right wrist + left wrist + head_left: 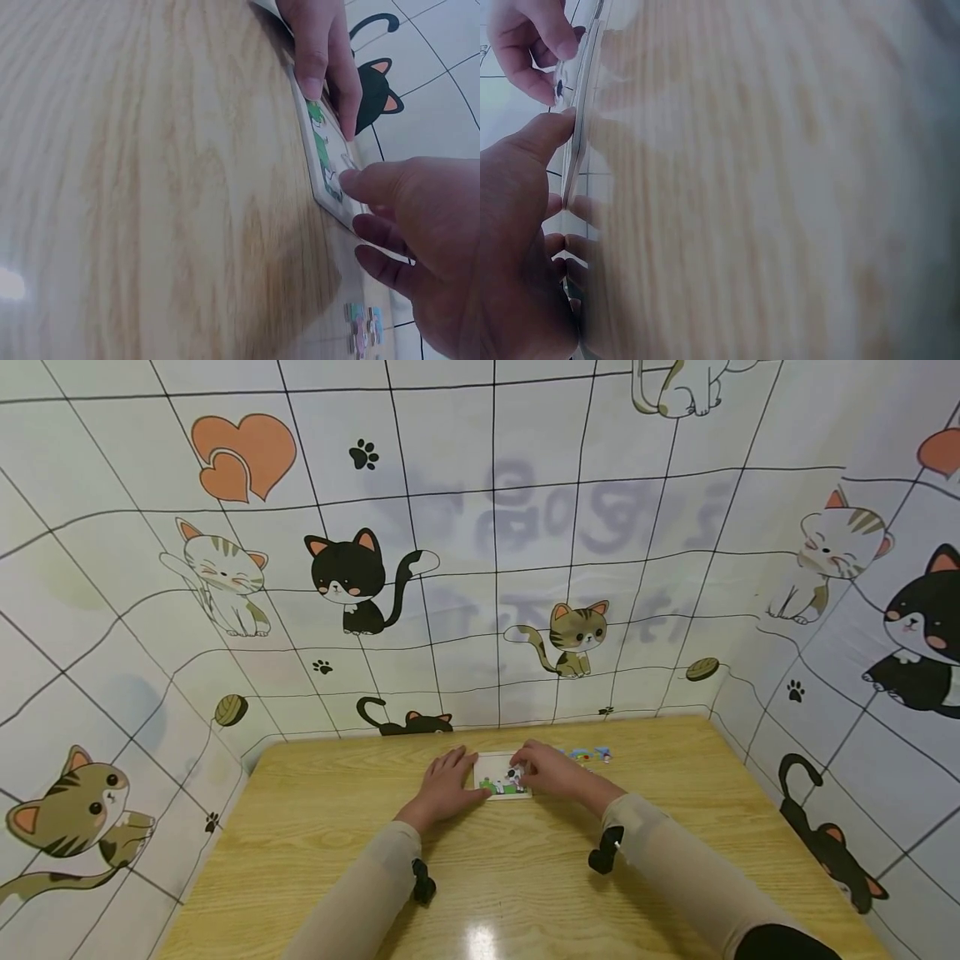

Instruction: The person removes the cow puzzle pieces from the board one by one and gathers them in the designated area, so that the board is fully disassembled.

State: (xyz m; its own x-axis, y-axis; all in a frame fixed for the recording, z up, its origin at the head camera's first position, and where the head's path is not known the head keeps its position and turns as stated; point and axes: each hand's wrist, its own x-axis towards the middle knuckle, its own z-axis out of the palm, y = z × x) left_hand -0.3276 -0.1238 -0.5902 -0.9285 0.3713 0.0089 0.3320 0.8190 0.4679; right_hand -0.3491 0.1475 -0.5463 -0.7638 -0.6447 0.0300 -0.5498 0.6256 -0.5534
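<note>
A small white-framed puzzle board (483,767) lies flat on the table, its lower part filled with green and white picture pieces (320,142). At its left side my left hand (446,787) rests with fingers extended, the thumb on the board's near edge. My right hand (553,770) is over the board's right part and pinches a black-and-white piece (513,773) between thumb and fingertips. In the left wrist view this piece (560,86) stands tilted just above the board. From the right wrist view, my right hand (427,225) partly hides the board's far corner.
Several loose colourful pieces (581,755) lie on the wooden table (495,868) to the right of the board, behind the right forearm. A cloth (465,543) printed with cats and grid lines hangs behind the table and at both sides.
</note>
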